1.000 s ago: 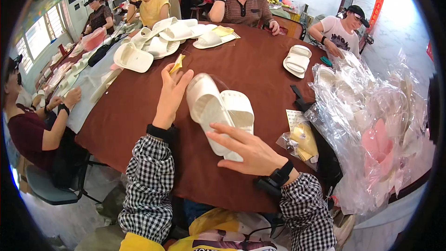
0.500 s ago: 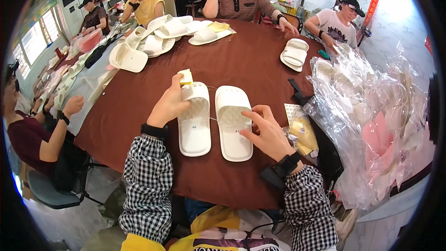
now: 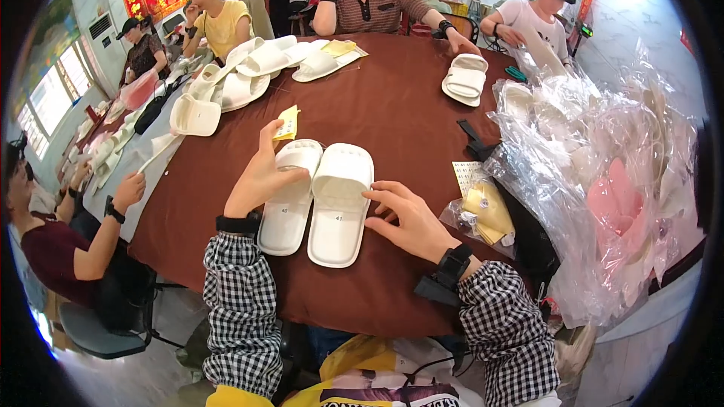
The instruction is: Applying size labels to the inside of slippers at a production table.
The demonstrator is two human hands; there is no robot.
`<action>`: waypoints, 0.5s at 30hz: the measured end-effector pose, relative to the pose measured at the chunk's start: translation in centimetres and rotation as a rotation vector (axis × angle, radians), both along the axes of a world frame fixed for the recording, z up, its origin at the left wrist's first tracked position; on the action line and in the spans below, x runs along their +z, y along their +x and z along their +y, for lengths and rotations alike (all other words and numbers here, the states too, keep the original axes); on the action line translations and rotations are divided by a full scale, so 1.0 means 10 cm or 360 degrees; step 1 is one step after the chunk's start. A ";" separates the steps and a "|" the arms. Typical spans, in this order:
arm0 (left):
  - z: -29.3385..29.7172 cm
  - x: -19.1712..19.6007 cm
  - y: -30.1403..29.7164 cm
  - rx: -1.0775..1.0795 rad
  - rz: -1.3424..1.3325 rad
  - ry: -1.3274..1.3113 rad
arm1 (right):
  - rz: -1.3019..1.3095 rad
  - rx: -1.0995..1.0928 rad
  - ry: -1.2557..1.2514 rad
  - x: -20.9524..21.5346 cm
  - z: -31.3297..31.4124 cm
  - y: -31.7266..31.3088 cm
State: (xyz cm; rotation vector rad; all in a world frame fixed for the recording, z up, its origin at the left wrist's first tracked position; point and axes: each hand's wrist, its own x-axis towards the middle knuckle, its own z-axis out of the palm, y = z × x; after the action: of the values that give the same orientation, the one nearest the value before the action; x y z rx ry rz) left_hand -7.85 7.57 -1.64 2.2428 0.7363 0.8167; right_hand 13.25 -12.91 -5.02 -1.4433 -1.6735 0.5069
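Two white slippers lie side by side before me, toes pointing away. The right slipper (image 3: 337, 230) meets the inner edge of the left slipper (image 3: 282, 224). Each has a small dark size mark on its insole. My left hand (image 3: 256, 181) is at the left slipper's outer side, its thumb reaching over the strap; a yellow sticker sheet (image 3: 287, 122) is held at its raised fingers, the grip partly hidden. My right hand (image 3: 411, 218) is beside the right slipper, fingers apart and curved, fingertips at its outer edge, holding nothing.
A pile of white slippers (image 3: 241, 75) lies far left on the brown tablecloth (image 3: 407, 113). Another slipper pair (image 3: 464, 79) sits far right, near a co-worker's hand (image 3: 461, 41). Clear plastic bags (image 3: 581, 203) heap at right, beside a white sticker sheet (image 3: 462, 175) and bagged yellow sheets (image 3: 486, 215).
The right slipper has shifted left against the left one, closing the gap. My right hand's fingers have moved from over its insole and strap to its outer edge.
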 end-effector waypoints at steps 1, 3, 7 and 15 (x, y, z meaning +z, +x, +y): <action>-0.04 0.04 -0.01 -0.0061 -0.0015 0.0052 | 0.0094 -0.0060 -0.0051 0.02 0.01 0.01; -0.14 0.12 -0.01 -0.0160 0.0002 -0.0038 | 0.0084 -0.0138 0.0112 0.09 0.01 0.01; -0.37 0.23 0.14 -0.0606 0.0021 0.0121 | -0.0274 -0.0393 0.0639 0.23 0.00 -0.01; -0.91 0.22 0.28 -0.1055 0.0391 0.0008 | -0.0234 0.0097 0.0420 0.23 -0.05 -0.01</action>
State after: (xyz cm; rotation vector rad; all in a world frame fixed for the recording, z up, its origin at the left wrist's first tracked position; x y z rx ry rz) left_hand -5.04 -1.57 0.59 2.3899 0.0601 0.2232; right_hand 13.14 -13.44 -2.72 -1.2642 -1.8286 0.2055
